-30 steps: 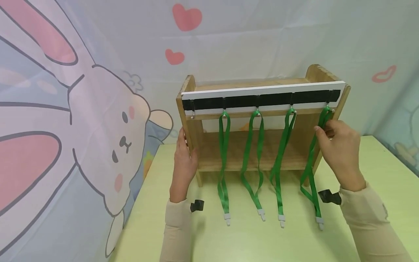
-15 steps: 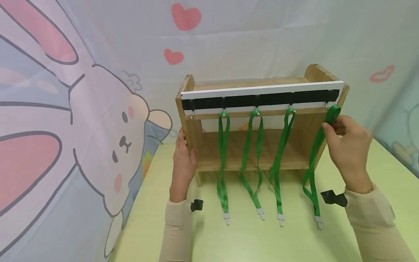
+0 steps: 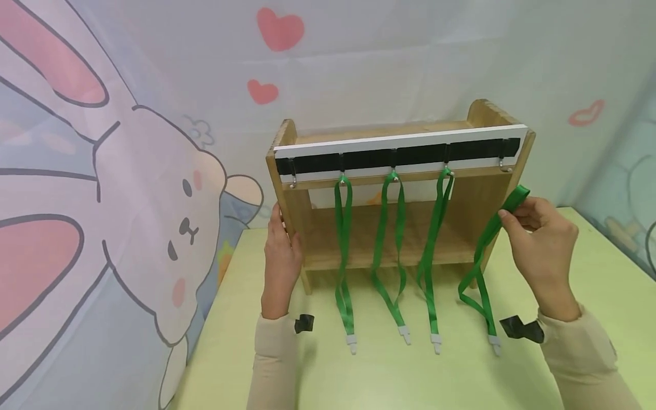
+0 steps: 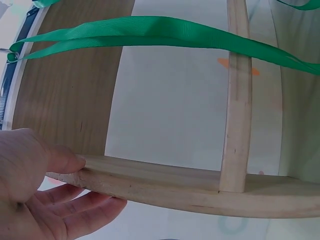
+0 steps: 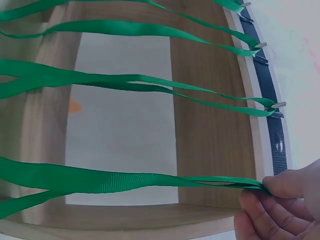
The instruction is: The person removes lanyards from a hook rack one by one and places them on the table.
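Observation:
A small wooden shelf point(image 3: 323, 239) stands on the table with a hook strip point(image 3: 420, 156) along its upper front. My left hand point(image 3: 282, 262) grips its left side panel point(image 4: 165, 192), thumb on one face and fingers on the other. Thumb and fingers of my right hand point(image 3: 545, 245) pinch a green lanyard point(image 3: 480, 250) just below its top loop, off the hook and in front of the right side panel. Its white clip point(image 3: 494, 343) dangles at the bottom. Three other green lanyards point(image 3: 344, 228) hang from the middle hooks.
The rightmost hook point(image 3: 504, 165) and the leftmost hook point(image 3: 293, 181) carry nothing. A pale yellow-green table point(image 3: 389, 381) lies beneath the shelf. Behind it hangs a cloth backdrop point(image 3: 389, 74) printed with a rabbit and hearts.
My right hand has drawn the rightmost lanyard off its hook, rightward and then down. My left hand keeps its grip on the shelf. The head view has shifted slightly.

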`<move>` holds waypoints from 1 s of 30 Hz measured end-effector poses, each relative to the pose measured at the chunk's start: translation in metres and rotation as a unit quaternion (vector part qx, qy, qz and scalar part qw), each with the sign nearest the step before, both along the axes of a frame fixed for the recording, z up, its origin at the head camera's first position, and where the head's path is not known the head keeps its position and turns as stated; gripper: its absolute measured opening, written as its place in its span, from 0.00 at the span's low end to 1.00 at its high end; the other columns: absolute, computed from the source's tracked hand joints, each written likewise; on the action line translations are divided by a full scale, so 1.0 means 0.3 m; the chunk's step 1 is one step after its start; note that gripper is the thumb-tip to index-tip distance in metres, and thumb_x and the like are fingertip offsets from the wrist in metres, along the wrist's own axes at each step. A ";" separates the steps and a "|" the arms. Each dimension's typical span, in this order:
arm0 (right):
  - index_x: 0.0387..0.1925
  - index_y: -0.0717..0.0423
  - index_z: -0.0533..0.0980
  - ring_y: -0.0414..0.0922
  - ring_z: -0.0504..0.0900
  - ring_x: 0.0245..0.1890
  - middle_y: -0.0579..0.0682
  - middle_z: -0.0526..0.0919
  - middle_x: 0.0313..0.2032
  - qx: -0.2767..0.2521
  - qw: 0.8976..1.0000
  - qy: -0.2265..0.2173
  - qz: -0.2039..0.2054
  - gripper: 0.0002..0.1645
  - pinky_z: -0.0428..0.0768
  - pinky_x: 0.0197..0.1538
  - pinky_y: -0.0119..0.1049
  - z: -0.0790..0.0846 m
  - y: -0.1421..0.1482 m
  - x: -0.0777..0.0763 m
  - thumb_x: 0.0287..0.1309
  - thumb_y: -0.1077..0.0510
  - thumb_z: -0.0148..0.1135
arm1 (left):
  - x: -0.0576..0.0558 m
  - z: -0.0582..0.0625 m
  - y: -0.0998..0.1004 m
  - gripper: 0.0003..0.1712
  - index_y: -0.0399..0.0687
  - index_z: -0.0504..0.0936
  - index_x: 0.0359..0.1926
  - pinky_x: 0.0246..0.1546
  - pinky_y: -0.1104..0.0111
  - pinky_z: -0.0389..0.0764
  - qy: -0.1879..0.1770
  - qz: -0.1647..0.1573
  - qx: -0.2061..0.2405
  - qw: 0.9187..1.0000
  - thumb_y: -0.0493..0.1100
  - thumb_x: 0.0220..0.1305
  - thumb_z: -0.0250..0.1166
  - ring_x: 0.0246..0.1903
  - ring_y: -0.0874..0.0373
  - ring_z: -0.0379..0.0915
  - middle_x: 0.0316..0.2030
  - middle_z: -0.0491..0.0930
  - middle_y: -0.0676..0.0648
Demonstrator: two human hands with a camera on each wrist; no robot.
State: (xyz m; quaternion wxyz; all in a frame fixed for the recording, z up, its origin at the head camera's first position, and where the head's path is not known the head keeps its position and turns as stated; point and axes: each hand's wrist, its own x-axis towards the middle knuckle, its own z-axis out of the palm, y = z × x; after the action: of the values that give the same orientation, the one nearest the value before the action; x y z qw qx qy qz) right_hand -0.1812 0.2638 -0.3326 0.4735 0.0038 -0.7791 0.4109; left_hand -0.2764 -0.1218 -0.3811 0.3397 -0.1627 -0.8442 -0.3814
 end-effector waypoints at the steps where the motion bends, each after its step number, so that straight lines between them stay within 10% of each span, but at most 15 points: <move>1: 0.40 0.70 0.83 0.19 0.76 0.29 0.21 0.76 0.30 -0.001 1.000 -0.009 0.001 0.08 0.73 0.39 0.14 -0.005 0.002 0.003 0.59 0.70 0.69 | -0.001 -0.002 -0.001 0.42 0.35 0.49 0.76 0.46 0.45 0.83 0.000 0.000 -0.001 1.000 0.22 0.67 0.58 0.50 0.30 0.77 0.58 0.68 0.26; 12: 0.40 0.68 0.82 0.31 0.83 0.28 0.33 0.85 0.29 -0.056 0.985 -0.131 0.101 0.06 0.78 0.39 0.19 -0.057 0.058 0.043 0.64 0.67 0.66 | -0.009 -0.001 0.002 0.40 0.34 0.50 0.75 0.48 0.45 0.82 0.005 0.004 -0.002 1.000 0.23 0.68 0.58 0.54 0.29 0.74 0.61 0.67 0.25; 21: 0.36 0.72 0.80 0.38 0.86 0.29 0.45 0.87 0.30 -0.179 0.936 -0.145 0.265 0.05 0.83 0.40 0.25 -0.084 0.042 0.080 0.64 0.70 0.65 | -0.004 -0.002 -0.003 0.41 0.35 0.50 0.75 0.46 0.46 0.84 0.000 0.006 0.000 1.000 0.23 0.68 0.59 0.52 0.32 0.76 0.59 0.68 0.26; 30: 0.39 0.72 0.79 0.37 0.86 0.30 0.39 0.87 0.31 -0.099 0.940 -0.231 0.231 0.07 0.83 0.40 0.25 -0.159 0.027 0.095 0.67 0.67 0.63 | -0.008 -0.002 0.001 0.41 0.36 0.50 0.76 0.47 0.47 0.84 -0.005 0.003 -0.001 1.000 0.23 0.68 0.59 0.53 0.33 0.75 0.60 0.68 0.27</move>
State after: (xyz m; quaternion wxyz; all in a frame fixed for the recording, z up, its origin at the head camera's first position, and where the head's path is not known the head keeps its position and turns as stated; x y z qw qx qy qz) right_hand -0.1527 0.2719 -0.3803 0.1709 0.0419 -0.7998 0.5739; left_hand -0.2788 -0.1215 -0.3816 0.3364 -0.1581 -0.8467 -0.3806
